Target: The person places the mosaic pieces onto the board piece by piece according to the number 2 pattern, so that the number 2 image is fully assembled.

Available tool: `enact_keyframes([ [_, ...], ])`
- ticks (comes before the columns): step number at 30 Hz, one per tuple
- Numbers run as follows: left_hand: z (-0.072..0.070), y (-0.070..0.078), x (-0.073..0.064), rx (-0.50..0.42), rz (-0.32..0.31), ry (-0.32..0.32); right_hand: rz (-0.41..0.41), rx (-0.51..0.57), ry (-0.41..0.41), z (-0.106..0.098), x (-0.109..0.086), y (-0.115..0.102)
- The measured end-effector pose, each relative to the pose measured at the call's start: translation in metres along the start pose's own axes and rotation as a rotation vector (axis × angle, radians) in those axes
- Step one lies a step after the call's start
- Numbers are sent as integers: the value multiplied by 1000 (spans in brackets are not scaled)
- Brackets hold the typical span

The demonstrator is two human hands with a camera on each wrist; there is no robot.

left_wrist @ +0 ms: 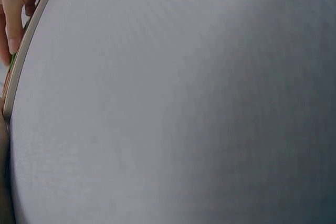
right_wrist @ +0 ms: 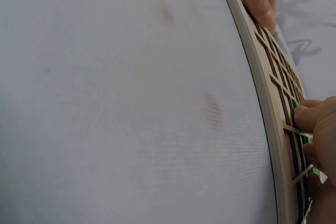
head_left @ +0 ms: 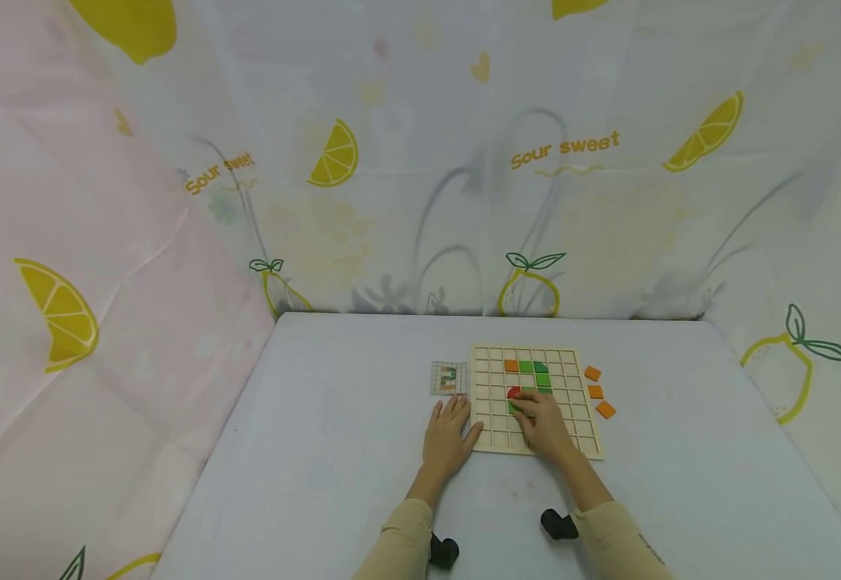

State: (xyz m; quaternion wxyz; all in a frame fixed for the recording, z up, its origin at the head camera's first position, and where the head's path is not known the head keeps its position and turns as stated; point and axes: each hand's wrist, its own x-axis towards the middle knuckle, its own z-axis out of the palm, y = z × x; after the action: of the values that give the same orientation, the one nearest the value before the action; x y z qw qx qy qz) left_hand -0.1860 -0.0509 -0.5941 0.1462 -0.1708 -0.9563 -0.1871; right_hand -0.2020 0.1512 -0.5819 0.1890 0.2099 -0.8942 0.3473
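A wooden grid board (head_left: 493,441) lies on the table with orange, green and red tiles in its cells. My right hand (head_left: 542,423) is over the board's middle, thumb and fingertips pinching a green tile (head_left: 513,408) in a cell just below a red piece (head_left: 514,392). In the right wrist view that green tile (right_wrist: 295,103) shows beside the thumb. My left hand (head_left: 448,439) lies flat with its fingers spread, the thumb on the board's left edge. Its fingertips are by a small printed pattern card (head_left: 438,379).
Three loose orange tiles, the nearest one (head_left: 606,410) included, lie right of the board. White cloth covers the table (head_left: 319,451). A lemon-print curtain (head_left: 406,225) hangs behind it. Black devices (head_left: 560,525) sit at both wrists.
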Motion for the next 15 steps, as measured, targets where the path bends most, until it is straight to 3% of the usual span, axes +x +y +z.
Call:
enact_keyframes([
  [8, 2, 0, 0, 17, 18, 34, 76, 67, -25, -4, 0, -4],
  [15, 2, -1, -1, 10, 6, 24, 160, 87, 64, 1, -5, -5],
])
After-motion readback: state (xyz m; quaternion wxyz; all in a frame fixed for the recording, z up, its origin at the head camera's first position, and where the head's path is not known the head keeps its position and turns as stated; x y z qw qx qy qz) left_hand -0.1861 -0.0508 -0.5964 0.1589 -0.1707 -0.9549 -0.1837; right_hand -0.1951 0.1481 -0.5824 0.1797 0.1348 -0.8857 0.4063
